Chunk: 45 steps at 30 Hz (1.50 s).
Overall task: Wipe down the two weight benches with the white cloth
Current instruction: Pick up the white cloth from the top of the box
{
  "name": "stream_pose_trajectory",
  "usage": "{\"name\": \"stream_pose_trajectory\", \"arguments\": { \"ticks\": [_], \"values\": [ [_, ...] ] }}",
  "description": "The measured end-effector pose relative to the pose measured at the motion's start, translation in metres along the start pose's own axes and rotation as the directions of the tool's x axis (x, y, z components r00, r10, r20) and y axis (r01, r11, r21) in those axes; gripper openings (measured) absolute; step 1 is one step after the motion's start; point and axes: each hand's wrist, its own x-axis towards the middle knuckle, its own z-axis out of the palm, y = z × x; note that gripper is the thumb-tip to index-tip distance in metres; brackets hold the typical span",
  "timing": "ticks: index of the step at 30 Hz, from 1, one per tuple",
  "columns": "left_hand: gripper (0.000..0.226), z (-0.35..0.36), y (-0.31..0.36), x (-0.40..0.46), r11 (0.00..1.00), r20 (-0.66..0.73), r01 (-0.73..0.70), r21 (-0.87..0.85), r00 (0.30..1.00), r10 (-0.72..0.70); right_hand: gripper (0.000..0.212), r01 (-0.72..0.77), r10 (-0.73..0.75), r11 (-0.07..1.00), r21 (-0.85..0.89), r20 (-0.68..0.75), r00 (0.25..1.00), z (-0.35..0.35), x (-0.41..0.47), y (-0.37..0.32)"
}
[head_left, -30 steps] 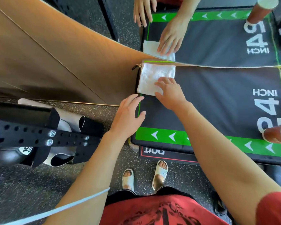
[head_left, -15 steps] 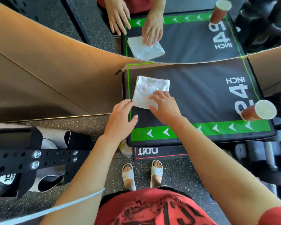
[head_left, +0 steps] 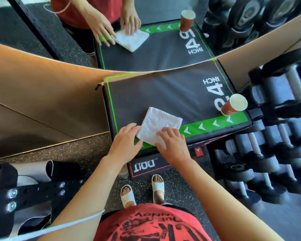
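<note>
Your white cloth (head_left: 159, 125), folded to a rough square, lies flat on the black padded top (head_left: 163, 94) marked "24 INCH", at its near edge, one corner over the green arrow band (head_left: 214, 123). Your right hand (head_left: 174, 146) rests on the cloth's near right part, fingers spread and nearly straight, pressing down; grip apart, nothing clamped. Your left hand (head_left: 125, 142) lies at the near left corner of the pad, fingers straight and together, thumb against the cloth's left edge; grip apart as well. Whether the left fingertips touch the cloth or only the pad beside it cannot be told. A brown paper cup (head_left: 233, 105) stands at the pad's right near corner, well apart from the cloth, partly over the printed numerals. The pad's far edge meets a mirror (head_left: 160, 54), which repeats the pad, cloth, cup and both hands. Right of the pad, a rack of dumbbells (head_left: 274, 136). On the speckled floor (head_left: 87, 153), your feet in white sandals (head_left: 157, 187) stand just before the pad. Lower left, a black perforated steel bar with bolts (head_left: 33, 190).
</note>
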Motion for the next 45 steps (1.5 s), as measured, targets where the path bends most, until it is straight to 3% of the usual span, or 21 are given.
{"name": "stream_pose_trajectory", "arguments": {
  "ticks": [6,11,21,28,35,40,45],
  "values": [
    [0.056,0.006,-0.007,-0.007,0.999,-0.007,0.035,0.036,0.999,-0.035,0.07,0.108,-0.108,0.994,0.023,-0.015,0.994,-0.012,0.032,0.003],
    [0.056,0.01,-0.014,-0.013,0.996,0.0,0.055,0.071,0.998,-0.055,0.09,0.176,-0.177,0.984,0.02,0.202,0.963,-0.006,0.065,0.006],
    [0.059,0.014,-0.013,-0.015,0.995,-0.036,0.067,0.079,0.997,-0.064,0.079,0.193,-0.193,0.981,0.002,-0.007,0.981,0.007,0.056,0.01],
    [0.062,0.019,-0.012,-0.017,0.995,-0.062,0.076,0.068,0.995,-0.072,0.045,0.196,-0.204,0.979,-0.064,-0.166,0.965,0.02,0.035,0.007],
    [0.064,0.018,-0.011,-0.017,0.994,-0.054,0.093,0.057,0.994,-0.09,0.033,0.228,-0.227,0.974,-0.004,-0.099,0.969,0.005,0.051,0.007],
    [0.067,0.017,-0.009,-0.016,0.993,-0.046,0.108,0.05,0.993,-0.105,0.052,0.132,-0.135,0.991,-0.032,-0.111,0.985,0.003,0.061,-0.002],
    [0.067,0.016,-0.008,-0.016,0.993,-0.038,0.11,0.049,0.993,-0.108,0.052,0.216,-0.22,0.975,-0.051,-0.093,0.971,0.009,0.058,0.006]
  ]
}}
